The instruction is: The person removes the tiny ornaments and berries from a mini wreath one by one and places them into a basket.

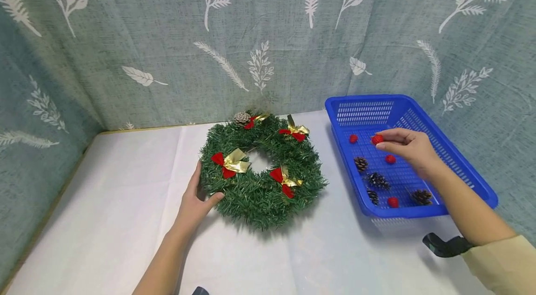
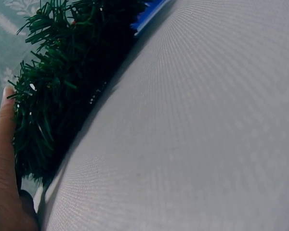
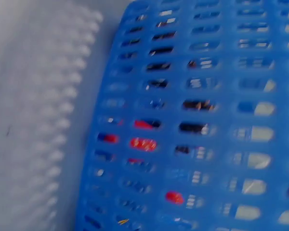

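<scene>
A green wreath lies on the white table, decorated with red-and-gold bows and a pale pine cone at its back edge. My left hand rests against the wreath's left side, thumb and fingers spread and fairly straight; the left wrist view shows a finger along the greenery. Over the blue basket, my right hand pinches a small red artificial berry between thumb and fingers. Other red berries and several pine cones lie inside the basket. The right wrist view shows only the basket's slotted side, blurred.
A white cloth covers the table. Grey-green curtain with white leaf prints hangs behind and at the sides. The basket stands at the right, beside the wreath. A black strap piece shows at my right wrist.
</scene>
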